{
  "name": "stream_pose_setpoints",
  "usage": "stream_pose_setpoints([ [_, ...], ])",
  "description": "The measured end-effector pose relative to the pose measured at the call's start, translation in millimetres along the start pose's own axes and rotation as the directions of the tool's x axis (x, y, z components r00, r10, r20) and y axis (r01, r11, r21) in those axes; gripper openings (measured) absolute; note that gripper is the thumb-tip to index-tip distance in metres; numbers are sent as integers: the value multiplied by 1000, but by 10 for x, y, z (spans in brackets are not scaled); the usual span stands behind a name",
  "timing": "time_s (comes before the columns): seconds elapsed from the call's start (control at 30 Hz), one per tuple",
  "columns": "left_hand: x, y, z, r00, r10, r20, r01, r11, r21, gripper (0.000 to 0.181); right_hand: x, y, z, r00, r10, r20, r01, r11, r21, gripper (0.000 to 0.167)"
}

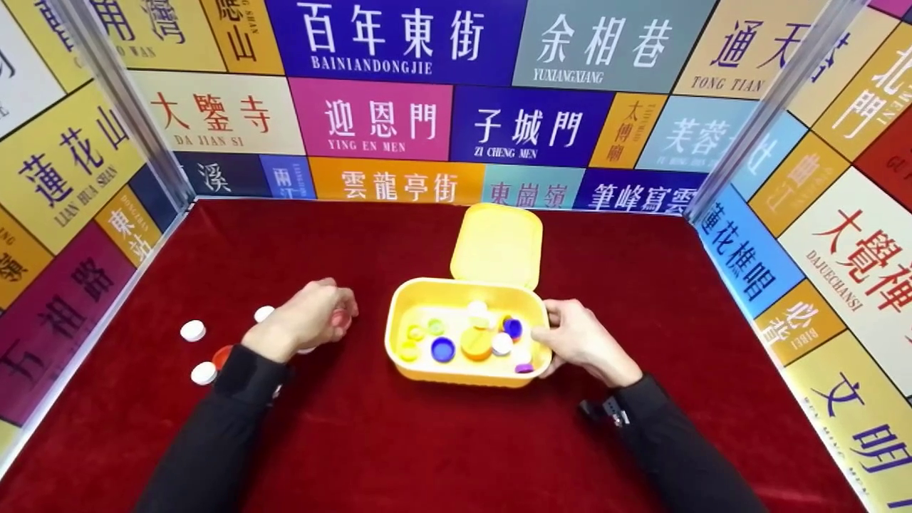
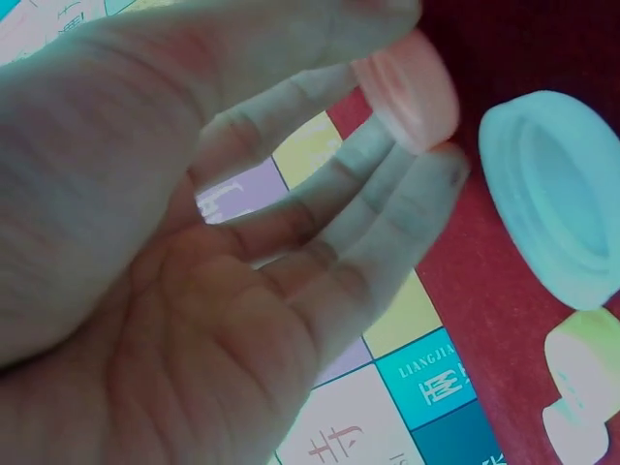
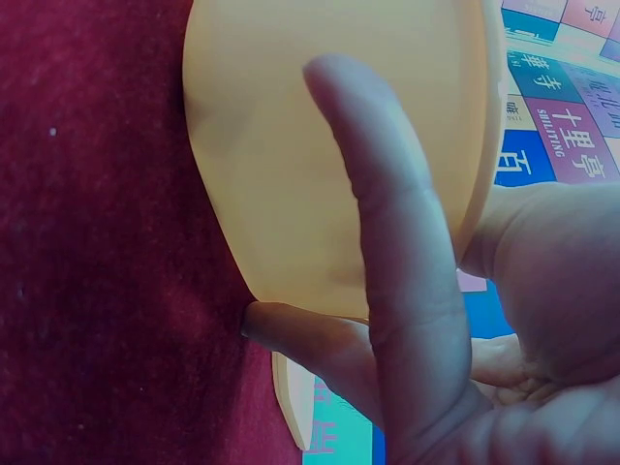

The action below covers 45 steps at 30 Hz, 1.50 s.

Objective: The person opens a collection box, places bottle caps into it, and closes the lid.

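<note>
Between the thumb and fingertips of my left hand (image 1: 303,320) is a pinkish bottle cap (image 2: 412,92), held above the red cloth left of a yellow plastic box (image 1: 456,381). My right hand (image 1: 588,342) grips the box at its right end; the thumb is at the rim and fingers lie along the outer wall, as the right wrist view shows. Several caps lie inside the box, among them a blue cap (image 1: 442,350), an orange cap (image 1: 476,343) and a purple cap (image 1: 524,368). Behind the box, its yellow lid (image 1: 497,246) lies folded back.
Left of my left hand, loose caps lie on the cloth: a white cap (image 1: 192,330), another white cap (image 1: 203,372) and a partly hidden orange-red cap (image 1: 222,355). Colourful printed panels (image 1: 370,117) and metal posts (image 1: 135,107) stand around the table.
</note>
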<state>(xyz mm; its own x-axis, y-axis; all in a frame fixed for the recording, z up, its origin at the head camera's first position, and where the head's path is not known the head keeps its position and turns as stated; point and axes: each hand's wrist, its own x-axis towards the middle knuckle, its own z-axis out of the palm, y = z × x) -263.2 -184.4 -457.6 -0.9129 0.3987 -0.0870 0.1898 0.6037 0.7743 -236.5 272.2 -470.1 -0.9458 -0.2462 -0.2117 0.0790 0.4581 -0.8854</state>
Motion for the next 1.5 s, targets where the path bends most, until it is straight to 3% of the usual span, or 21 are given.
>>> stream_pose_setpoints([
  [0.03, -1, 4, 4, 995, 99, -35, -92, 983, 159, 20, -1, 2, 0, 1000, -1, 1, 1, 1000, 2, 40],
  [0.07, -2, 7, 8, 977, 200, -71, -168, 935, 311, 20, -2, 5, 0, 1000, -1, 3, 1, 1000, 2, 40],
  [0.1, -1, 18, 16, 950, 294, -102, -224, 872, 435, 21, -3, 8, 0, 1000, -2, 6, 2, 1000, 4, 40],
  [0.13, 1, 33, 25, 931, 344, -122, -251, 846, 471, 21, -5, 10, 0, 1000, -4, 6, 4, 1000, 4, 41],
  [0.2, 8, 84, 50, 904, 395, -160, -282, 835, 472, 22, -6, 15, -1, 1000, -5, 7, 5, 1000, 2, 42],
  [0.33, 16, 231, 118, 876, 433, -213, -307, 841, 446, 26, -7, 19, -1, 1000, -6, 1, 6, 1000, -3, 41],
  [0.5, 1, 420, 223, 854, 469, -226, -343, 834, 432, 28, -7, 14, 2, 1000, -4, 1, 4, 1000, -1, 40],
  [0.63, -6, 509, 331, 837, 512, -194, -388, 804, 451, 26, -8, 7, 2, 1000, -2, 4, 2, 1000, 4, 40],
  [0.77, -9, 551, 460, 826, 544, -150, -425, 775, 467, 24, -5, 4, 4, 1000, 3, 6, -3, 1000, 5, 40],
  [0.93, 26, 568, 637, 828, 552, -101, -450, 760, 469, 25, 1, 5, 5, 1000, 8, 4, -8, 1000, 1, 40],
  [1.13, 93, 558, 814, 821, 570, -38, -490, 738, 464, 21, 0, 5, 4, 1000, -10, 4, 11, 1000, -19, 41],
  [1.37, 93, 574, 872, 828, 560, -10, -488, 730, 479, 19, -1, -8, 0, 1000, -3, 5, 3, 1000, -18, 42],
  [1.5, 81, 573, 866, 824, 566, -18, -485, 722, 494, 21, -4, -15, 3, 1000, -4, 5, 4, 1000, -16, 42],
])
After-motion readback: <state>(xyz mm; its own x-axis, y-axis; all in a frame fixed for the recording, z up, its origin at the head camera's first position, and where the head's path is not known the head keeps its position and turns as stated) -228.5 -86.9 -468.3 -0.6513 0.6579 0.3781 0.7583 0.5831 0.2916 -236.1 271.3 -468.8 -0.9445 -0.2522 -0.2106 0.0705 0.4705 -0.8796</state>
